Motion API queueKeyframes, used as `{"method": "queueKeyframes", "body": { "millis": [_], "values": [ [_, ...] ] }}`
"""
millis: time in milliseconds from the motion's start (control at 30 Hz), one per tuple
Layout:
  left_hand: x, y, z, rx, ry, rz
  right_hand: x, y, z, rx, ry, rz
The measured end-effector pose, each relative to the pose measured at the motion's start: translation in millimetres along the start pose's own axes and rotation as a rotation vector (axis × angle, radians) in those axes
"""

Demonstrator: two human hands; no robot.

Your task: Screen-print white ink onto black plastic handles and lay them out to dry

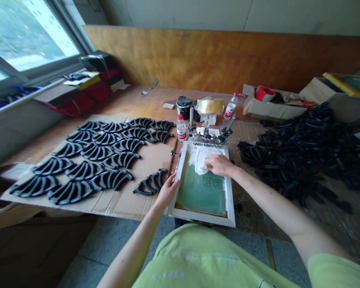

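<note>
A silk-screen frame [231, 208] with green mesh [202, 194] lies in front of me, its far end held by metal hinge clamps [208, 138]. White ink [194, 156] is smeared over the far part of the mesh. My left hand [167, 191] grips the frame's left edge. Closed over the upper mesh, my right hand [219, 165] presses on a white piece [201, 165]; whether it is a rag or a spreader I cannot tell. One black fan-shaped ribbed part [150, 183] rests on the cardboard beside my left hand.
Rows of similar black parts [84, 168] cover the cardboard [151, 154] at left. A heap of black parts [312, 152] lies at right. Behind the frame stand two red-capped bottles, one near [181, 129] and one farther [231, 107], a black tub [184, 106] and yellow tape [210, 106].
</note>
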State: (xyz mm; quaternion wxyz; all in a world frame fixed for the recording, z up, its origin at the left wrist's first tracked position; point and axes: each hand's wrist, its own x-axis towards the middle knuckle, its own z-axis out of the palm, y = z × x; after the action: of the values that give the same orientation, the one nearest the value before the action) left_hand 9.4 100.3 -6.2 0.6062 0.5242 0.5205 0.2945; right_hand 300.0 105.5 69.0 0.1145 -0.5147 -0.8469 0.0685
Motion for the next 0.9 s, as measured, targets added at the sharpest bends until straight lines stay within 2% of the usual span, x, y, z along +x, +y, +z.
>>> {"method": "queueKeyframes", "body": {
  "millis": [100,200,267,333,467,533,600,667,733,800,833,900],
  "values": [
    [-2.0,2.8,0.8,-0.042,-0.019,-0.014,-4.9,-7.4,13.5,-0.051,0.121,0.035],
    [-3.7,5.1,2.4,-0.049,-0.009,-0.029,-19.0,-12.9,21.9,-0.004,0.128,-0.058],
    [-6.0,10.1,3.4,-0.046,-0.002,-0.039,-18.6,-10.3,17.7,0.066,0.134,-0.050],
    [-10.1,20.5,2.8,-0.039,-0.006,-0.053,-3.8,-3.3,7.6,0.118,0.172,0.043],
    [-20.7,57.0,-5.9,-0.028,-0.033,-0.037,42.8,17.6,-18.7,0.104,0.237,0.275],
    [-23.0,79.7,-11.7,-0.038,-0.044,-0.024,52.6,33.9,-32.8,0.050,0.303,0.347],
    [-20.9,103.7,-14.4,-0.064,-0.056,-0.014,44.9,56.4,-44.5,0.027,0.450,0.418],
    [-14.2,128.3,-12.0,-0.112,-0.017,0.083,23.0,80.8,-48.3,0.061,0.623,0.549],
    [-4.5,152.5,-5.2,-0.168,0.027,0.243,-4.6,97.6,-38.7,0.135,0.706,0.730],
    [5.5,173.2,3.8,-0.229,0.029,0.323,-28.6,98.2,-15.5,0.215,0.660,0.831],
    [9.6,180.7,8.4,-0.256,0.022,0.319,-37.3,91.8,-0.7,0.249,0.600,0.812],
    [14.3,186.3,16.9,-0.308,0.046,0.292,-47.0,69.9,28.6,0.272,0.452,0.641]
  ]
}}
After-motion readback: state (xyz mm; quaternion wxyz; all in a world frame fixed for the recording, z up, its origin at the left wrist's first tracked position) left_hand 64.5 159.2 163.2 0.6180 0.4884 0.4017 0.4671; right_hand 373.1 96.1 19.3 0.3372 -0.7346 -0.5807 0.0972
